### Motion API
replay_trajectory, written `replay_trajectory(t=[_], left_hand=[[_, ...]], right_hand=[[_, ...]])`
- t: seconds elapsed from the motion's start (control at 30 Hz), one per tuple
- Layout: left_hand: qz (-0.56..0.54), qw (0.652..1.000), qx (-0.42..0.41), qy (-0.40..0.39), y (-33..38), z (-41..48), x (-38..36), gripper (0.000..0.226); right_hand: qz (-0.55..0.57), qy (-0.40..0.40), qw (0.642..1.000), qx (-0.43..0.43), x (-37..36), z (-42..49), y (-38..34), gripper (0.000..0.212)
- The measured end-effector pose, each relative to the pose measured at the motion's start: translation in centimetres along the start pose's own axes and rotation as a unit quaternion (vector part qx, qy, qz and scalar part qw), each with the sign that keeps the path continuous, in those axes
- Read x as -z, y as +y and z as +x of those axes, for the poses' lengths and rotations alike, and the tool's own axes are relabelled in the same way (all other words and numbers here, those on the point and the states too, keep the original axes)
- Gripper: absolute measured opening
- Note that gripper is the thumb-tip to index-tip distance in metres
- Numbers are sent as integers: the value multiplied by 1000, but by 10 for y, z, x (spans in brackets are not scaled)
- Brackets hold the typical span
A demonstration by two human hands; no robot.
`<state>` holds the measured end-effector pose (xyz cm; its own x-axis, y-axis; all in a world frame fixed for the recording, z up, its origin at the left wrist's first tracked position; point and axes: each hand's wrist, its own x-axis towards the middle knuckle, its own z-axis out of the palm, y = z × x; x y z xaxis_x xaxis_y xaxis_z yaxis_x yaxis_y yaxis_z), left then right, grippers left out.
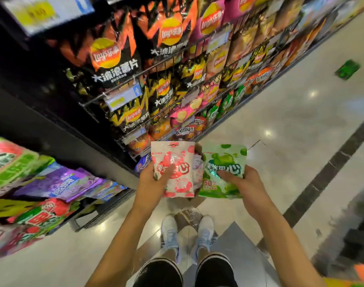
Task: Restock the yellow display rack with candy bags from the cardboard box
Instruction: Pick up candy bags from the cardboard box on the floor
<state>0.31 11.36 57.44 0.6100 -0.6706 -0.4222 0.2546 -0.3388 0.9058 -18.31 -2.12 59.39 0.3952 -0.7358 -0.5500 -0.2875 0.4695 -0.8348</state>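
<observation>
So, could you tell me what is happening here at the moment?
A person stands in a shop aisle with a candy bag in each hand: the left hand grips a pink-and-white bag, the right hand a green bag. Neither is put away yet; Lay's crisp bags are displayed ahead.

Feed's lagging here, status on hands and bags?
Left hand grips pink candy bag. Right hand grips green candy bag. Nothing in the way.

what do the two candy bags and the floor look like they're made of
Pink-and-white candy bag and green candy bag: probably thin glossy plastic film; both show crinkles and glare. Floor: apparently polished stone or tile, since bright light spots reflect in it.
</observation>
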Motion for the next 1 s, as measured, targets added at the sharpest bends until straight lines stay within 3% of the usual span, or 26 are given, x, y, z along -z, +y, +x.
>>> replay_trajectory(t=[0.57,1.0], left_hand=[[-29,982,-123,138,104,-104,10,20],[-74,925,-199,316,141,-191,106,30]], right_hand=[[-42,-155,981,111,-10,-58,-106,30],[-68,-322,926,186,-117,-115,-147,28]])
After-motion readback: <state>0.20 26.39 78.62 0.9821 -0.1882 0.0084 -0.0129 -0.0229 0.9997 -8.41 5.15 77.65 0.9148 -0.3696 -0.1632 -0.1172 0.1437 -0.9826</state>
